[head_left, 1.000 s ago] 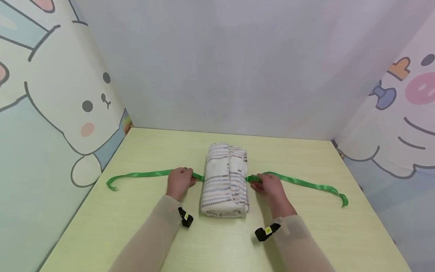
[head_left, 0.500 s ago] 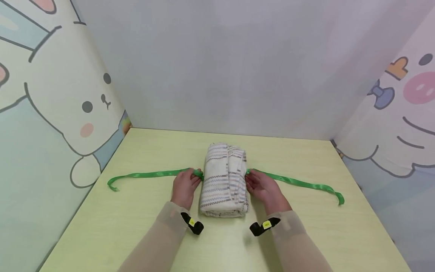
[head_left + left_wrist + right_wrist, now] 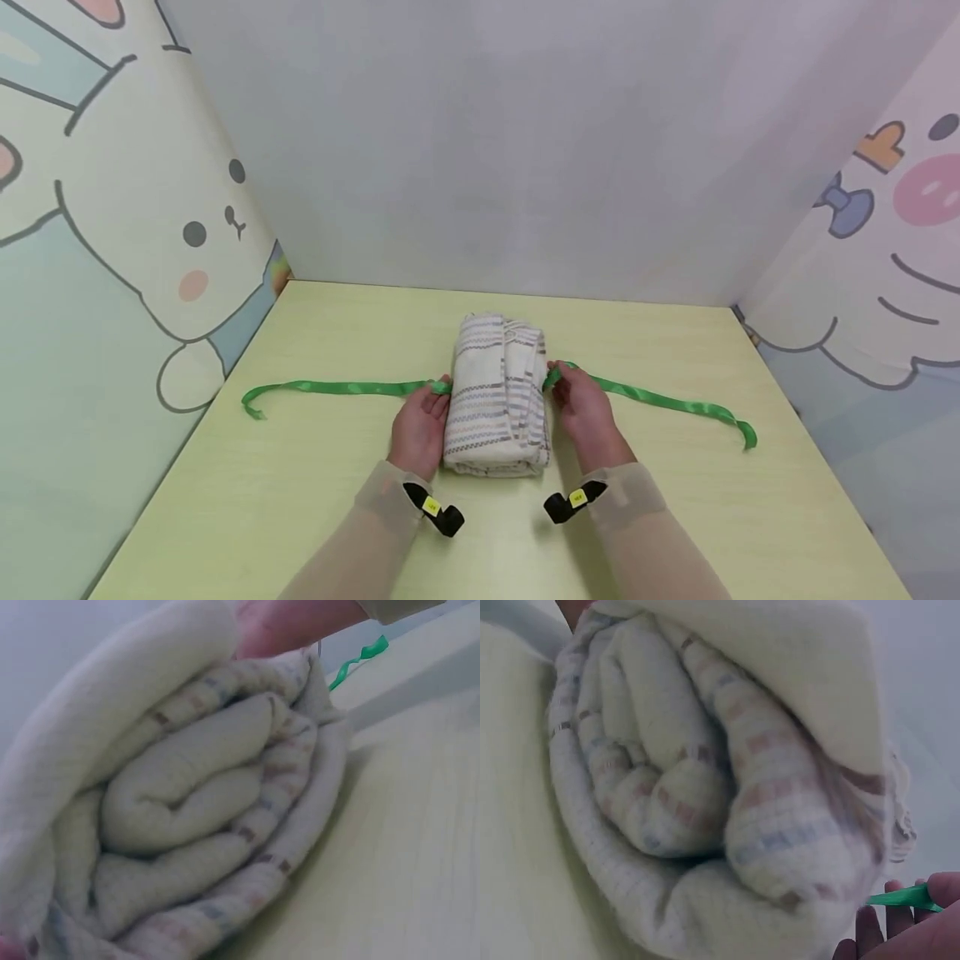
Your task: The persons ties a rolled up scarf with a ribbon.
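Note:
A rolled white towel [image 3: 491, 400] with striped bands lies lengthwise on the table. A green ribbon [image 3: 337, 387] emerges from both its sides; the stretch between is hidden by the towel. My left hand [image 3: 420, 429] is against the towel's left side and holds the ribbon close to it; its grip is mostly out of the left wrist view. On the opposite side, my right hand [image 3: 585, 408] pinches the ribbon, thumb above and fingers below, as the right wrist view shows. The towel's spiral end [image 3: 180, 795] fills much of the left wrist view.
The pale yellow table [image 3: 480, 542] meets a plain grey backdrop [image 3: 480, 150] at the back. Cartoon-printed panels [image 3: 135, 208] stand at both sides. The ribbon's curled free ends lie far out left and right. Each wrist wears a small black camera [image 3: 442, 512].
My left hand has slid right along the ribbon to the towel's side. My right hand has moved left and slightly back, closer to the towel. The towel stays in place.

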Demonstrator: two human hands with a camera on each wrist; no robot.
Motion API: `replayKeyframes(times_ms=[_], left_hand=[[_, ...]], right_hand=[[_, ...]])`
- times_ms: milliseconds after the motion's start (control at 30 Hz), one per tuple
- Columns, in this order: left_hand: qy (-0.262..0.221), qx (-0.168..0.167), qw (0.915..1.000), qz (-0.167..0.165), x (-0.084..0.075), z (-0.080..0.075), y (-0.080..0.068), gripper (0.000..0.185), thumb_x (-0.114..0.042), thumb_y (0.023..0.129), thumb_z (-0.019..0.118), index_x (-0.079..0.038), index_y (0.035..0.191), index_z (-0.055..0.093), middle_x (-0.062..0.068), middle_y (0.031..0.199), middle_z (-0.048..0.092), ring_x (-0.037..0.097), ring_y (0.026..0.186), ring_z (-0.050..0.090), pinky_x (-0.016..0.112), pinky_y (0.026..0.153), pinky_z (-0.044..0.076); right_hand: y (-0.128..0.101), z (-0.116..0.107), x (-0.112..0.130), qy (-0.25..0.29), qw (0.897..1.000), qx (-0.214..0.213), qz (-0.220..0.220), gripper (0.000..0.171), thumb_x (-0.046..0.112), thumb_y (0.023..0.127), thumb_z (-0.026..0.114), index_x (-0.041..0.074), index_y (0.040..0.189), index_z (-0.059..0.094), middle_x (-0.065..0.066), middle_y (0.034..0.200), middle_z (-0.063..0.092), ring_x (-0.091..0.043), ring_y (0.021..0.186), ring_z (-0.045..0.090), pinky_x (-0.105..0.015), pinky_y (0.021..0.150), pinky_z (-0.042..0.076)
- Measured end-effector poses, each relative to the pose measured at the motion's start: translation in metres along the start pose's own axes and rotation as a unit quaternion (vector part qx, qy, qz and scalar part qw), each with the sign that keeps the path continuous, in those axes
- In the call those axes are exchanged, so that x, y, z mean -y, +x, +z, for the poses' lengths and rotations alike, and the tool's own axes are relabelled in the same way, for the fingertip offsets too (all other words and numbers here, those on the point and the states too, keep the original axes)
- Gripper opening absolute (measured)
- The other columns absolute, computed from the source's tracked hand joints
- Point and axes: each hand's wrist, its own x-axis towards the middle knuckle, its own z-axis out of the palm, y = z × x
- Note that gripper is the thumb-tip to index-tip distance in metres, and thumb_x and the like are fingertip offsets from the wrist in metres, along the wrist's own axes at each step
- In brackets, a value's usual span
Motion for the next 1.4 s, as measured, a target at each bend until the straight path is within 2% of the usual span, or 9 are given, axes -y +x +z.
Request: replayKeyframes(times_ms=[200, 333, 433, 633, 700, 900, 1033, 1233, 1400], left_hand=[[0.034, 0.013, 0.9990, 0.027, 0.000, -0.001, 0.009, 0.044, -0.012, 0.109, 0.050, 0.005, 0.148, 0.038, 0.020, 0.136, 0.057, 0.027, 0.127, 0.056, 0.038, 0.114, 0.038], [0.056, 0.008, 0.9970, 0.052, -0.003, 0.002, 0.015, 0.029, -0.011, 0.109, 0.052, 0.004, 0.132, 0.047, 0.024, 0.139, 0.057, 0.030, 0.132, 0.055, 0.038, 0.114, 0.039], [0.073, 0.006, 0.9954, 0.061, -0.006, 0.003, 0.018, 0.019, -0.012, 0.110, 0.049, 0.002, 0.123, 0.047, 0.027, 0.142, 0.054, 0.032, 0.134, 0.053, 0.039, 0.114, 0.040], [0.114, 0.010, 0.9904, 0.077, -0.013, -0.001, 0.020, 0.038, -0.022, 0.114, 0.038, 0.008, 0.137, 0.044, 0.027, 0.144, 0.054, 0.030, 0.132, 0.057, 0.037, 0.108, 0.047], [0.115, 0.013, 0.9900, 0.080, -0.015, -0.002, 0.021, 0.044, -0.024, 0.115, 0.035, 0.009, 0.142, 0.041, 0.027, 0.145, 0.053, 0.030, 0.131, 0.057, 0.036, 0.106, 0.049], [0.092, 0.026, 0.9927, 0.073, -0.024, 0.002, 0.019, 0.049, -0.026, 0.115, 0.032, 0.008, 0.150, 0.037, 0.030, 0.150, 0.046, 0.032, 0.134, 0.055, 0.037, 0.108, 0.047], [0.083, 0.031, 0.9935, 0.071, -0.028, 0.005, 0.018, 0.046, -0.026, 0.115, 0.032, 0.005, 0.148, 0.040, 0.031, 0.152, 0.043, 0.033, 0.135, 0.053, 0.038, 0.109, 0.046], [0.053, 0.041, 0.9955, 0.068, -0.032, 0.004, 0.020, 0.048, -0.025, 0.115, 0.034, 0.007, 0.151, 0.035, 0.030, 0.152, 0.043, 0.036, 0.139, 0.049, 0.037, 0.107, 0.048], [0.029, 0.048, 0.9962, 0.066, -0.035, 0.008, 0.021, 0.049, -0.026, 0.115, 0.034, 0.005, 0.153, 0.034, 0.027, 0.152, 0.045, 0.036, 0.140, 0.048, 0.037, 0.108, 0.048]], right_hand=[[-0.002, -0.001, 0.001, 0.016, 0.999, 0.033, -0.017, 0.040, 0.017, 0.112, 0.047, 0.002, 0.148, 0.043, -0.014, 0.139, 0.063, -0.025, 0.133, 0.056, -0.038, 0.116, 0.037], [-0.001, -0.006, 0.003, 0.101, 0.993, 0.062, 0.012, 0.051, 0.019, 0.113, 0.042, 0.006, 0.161, 0.031, -0.015, 0.161, 0.039, -0.026, 0.146, 0.042, -0.038, 0.120, 0.030], [0.000, -0.010, 0.005, 0.178, 0.982, 0.063, 0.032, 0.051, 0.019, 0.112, 0.043, 0.010, 0.161, 0.032, -0.013, 0.164, 0.034, -0.025, 0.147, 0.040, -0.037, 0.120, 0.031], [0.001, -0.012, 0.009, 0.226, 0.971, 0.073, 0.027, 0.048, 0.016, 0.113, 0.038, 0.008, 0.159, 0.027, -0.014, 0.161, 0.038, -0.025, 0.147, 0.040, -0.039, 0.118, 0.035], [0.002, -0.013, 0.010, 0.233, 0.969, 0.074, 0.024, 0.049, 0.017, 0.113, 0.039, 0.009, 0.159, 0.026, -0.014, 0.153, 0.048, -0.024, 0.146, 0.042, -0.039, 0.117, 0.036], [0.003, -0.019, 0.014, 0.275, 0.958, 0.074, 0.028, 0.033, 0.018, 0.109, 0.050, 0.009, 0.141, 0.048, -0.011, 0.123, 0.070, -0.021, 0.141, 0.048, -0.038, 0.115, 0.040], [0.005, -0.022, 0.015, 0.292, 0.952, 0.082, 0.028, 0.022, 0.017, 0.109, 0.051, 0.008, 0.129, 0.052, -0.011, 0.125, 0.069, -0.021, 0.140, 0.050, -0.040, 0.115, 0.040], [0.012, -0.030, 0.015, 0.297, 0.951, 0.085, 0.016, 0.032, 0.015, 0.109, 0.050, 0.008, 0.140, 0.047, -0.012, 0.128, 0.068, -0.023, 0.127, 0.061, -0.040, 0.114, 0.040], [0.013, -0.033, 0.015, 0.317, 0.945, 0.081, 0.015, 0.024, 0.014, 0.108, 0.054, 0.005, 0.129, 0.057, -0.015, 0.117, 0.072, -0.024, 0.136, 0.054, -0.041, 0.113, 0.042]])
